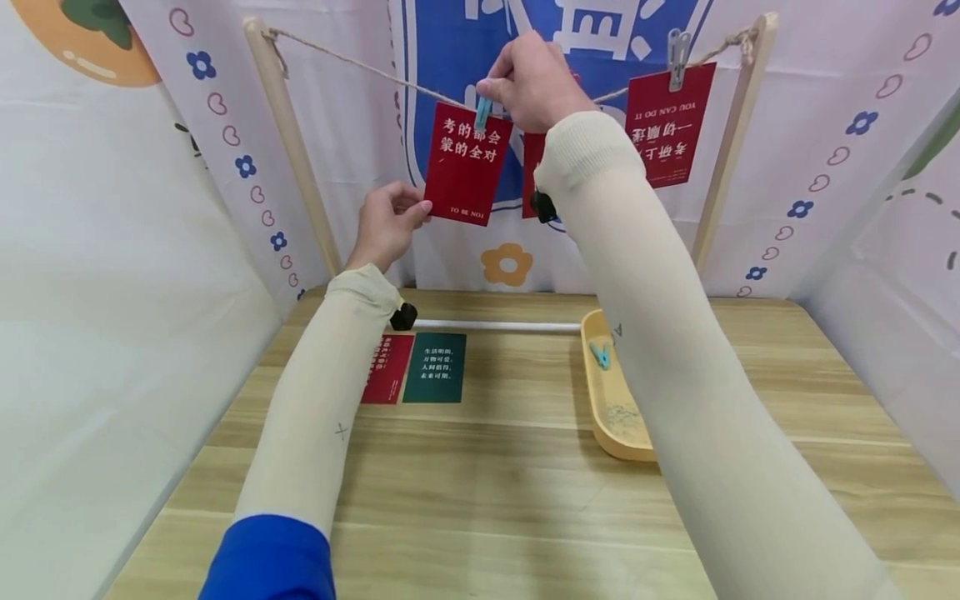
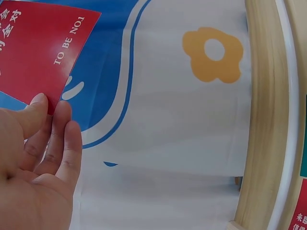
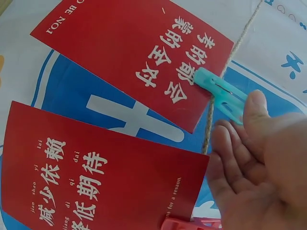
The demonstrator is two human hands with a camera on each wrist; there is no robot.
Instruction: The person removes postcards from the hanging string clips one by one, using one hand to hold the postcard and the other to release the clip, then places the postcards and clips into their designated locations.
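Note:
A red card (image 1: 467, 179) with white lettering hangs at the rope (image 1: 360, 67), in the middle of the head view. My left hand (image 1: 384, 225) pinches its lower left corner between thumb and fingers, which the left wrist view shows up close. At the card's top edge, a light-blue clothespin (image 3: 220, 91) lies over both card and rope. The thumb of my right hand (image 1: 534, 83) presses the pin's outer end, with the fingers curled behind it. Just beside hangs a second red card (image 3: 100, 167), held by a red clothespin (image 3: 192, 224) and mostly covered by my right arm in the head view.
Another red card (image 1: 671, 125) hangs at right from a clear clothespin (image 1: 678, 60). Wooden posts (image 1: 296, 142) carry the rope. On the table (image 1: 480, 500) lie a red card (image 1: 390, 371) and a green card (image 1: 435, 368). A yellow tray (image 1: 600, 425) holds a blue clothespin (image 1: 600, 356).

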